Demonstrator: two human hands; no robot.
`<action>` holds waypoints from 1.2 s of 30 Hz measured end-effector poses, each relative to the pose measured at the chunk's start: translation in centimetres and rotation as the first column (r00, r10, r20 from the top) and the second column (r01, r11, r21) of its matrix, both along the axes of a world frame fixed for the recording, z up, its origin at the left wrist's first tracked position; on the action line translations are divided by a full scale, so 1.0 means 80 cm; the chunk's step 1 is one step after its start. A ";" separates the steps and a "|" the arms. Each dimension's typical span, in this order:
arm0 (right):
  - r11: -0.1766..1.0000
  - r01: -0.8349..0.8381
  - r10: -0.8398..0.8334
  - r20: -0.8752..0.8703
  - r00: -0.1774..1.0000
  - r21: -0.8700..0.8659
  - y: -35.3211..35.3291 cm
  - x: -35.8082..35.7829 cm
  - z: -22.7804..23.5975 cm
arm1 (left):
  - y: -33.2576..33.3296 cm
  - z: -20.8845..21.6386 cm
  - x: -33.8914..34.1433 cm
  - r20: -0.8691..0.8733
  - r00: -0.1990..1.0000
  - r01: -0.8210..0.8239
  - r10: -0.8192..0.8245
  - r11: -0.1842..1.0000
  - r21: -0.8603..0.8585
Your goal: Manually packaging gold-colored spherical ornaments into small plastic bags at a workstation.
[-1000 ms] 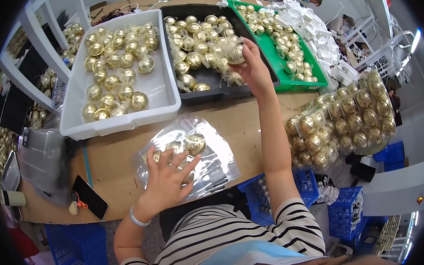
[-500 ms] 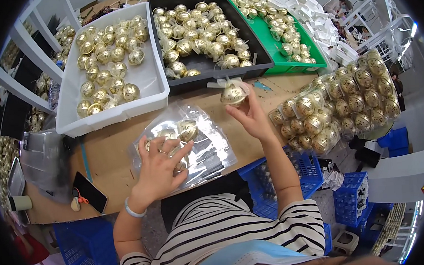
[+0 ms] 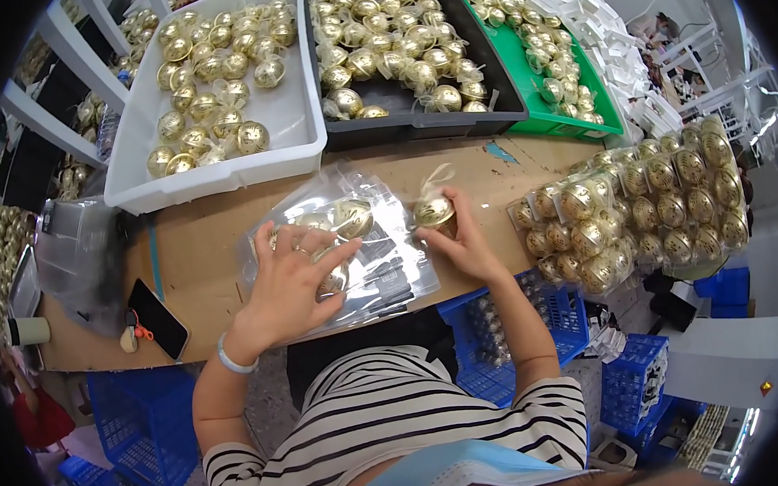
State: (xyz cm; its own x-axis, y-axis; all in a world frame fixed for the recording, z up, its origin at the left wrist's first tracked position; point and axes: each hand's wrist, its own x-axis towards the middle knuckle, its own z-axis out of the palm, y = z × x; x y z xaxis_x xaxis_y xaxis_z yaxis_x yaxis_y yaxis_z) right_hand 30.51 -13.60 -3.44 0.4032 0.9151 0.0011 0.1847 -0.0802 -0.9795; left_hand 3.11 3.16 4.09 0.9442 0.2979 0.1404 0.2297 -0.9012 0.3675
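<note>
A shiny gold ball ornament with dark markings and a pale sheer ribbon is in my right hand, thumb and fingers closed around its side. It is just above the brown tabletop, beside the right edge of a stack of clear plastic sheets or bags. My left hand lies over that plastic with its fingers spread. Several gold balls sit under and around those fingers, among them one by the fingertips. Whether a clear tray holds them is hard to make out through the glare.
White, black and green bins of gold balls line the far side. Clear packs of balls are stacked at right. A phone, orange-handled scissors and plastic packaging lie at left. Blue crates stand below.
My right hand has brought the gold ball down from near the black bin toward the plastic sheets. My left hand stays spread over the balls. The whole view has shifted slightly.
</note>
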 end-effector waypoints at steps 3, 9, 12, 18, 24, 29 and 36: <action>0.976 -0.219 0.209 0.369 0.905 -0.016 0.013 -0.012 0.024 | 0.004 0.002 0.002 0.004 1.000 0.009 -0.009 1.000 -0.029; 0.901 -0.425 0.401 -0.209 0.892 -0.088 0.050 -0.015 0.023 | 0.009 0.001 0.003 0.044 0.999 0.024 -0.022 0.999 -0.047; 0.903 -0.402 0.318 -0.393 0.863 -0.152 0.061 -0.025 0.019 | 0.012 0.002 0.008 0.040 0.999 0.025 -0.023 0.997 -0.070; 0.910 -0.392 0.366 -0.181 0.913 -0.136 0.046 -0.027 0.045 | 0.006 -0.002 0.000 0.035 0.999 -0.024 0.024 1.000 0.003; 0.792 -0.347 -0.082 0.651 0.755 0.502 0.035 -0.077 0.133 | -0.054 -0.043 0.004 0.724 0.511 -0.437 0.463 0.866 -0.245; 0.793 -0.426 -0.198 0.846 0.495 0.435 0.045 -0.096 0.103 | -0.063 -0.068 -0.003 0.754 0.388 -0.100 0.530 0.837 -0.538; 0.762 -0.473 -0.179 0.846 0.503 0.443 0.039 -0.100 0.108 | 0.006 -0.038 -0.009 0.750 0.558 0.512 0.354 0.564 -0.647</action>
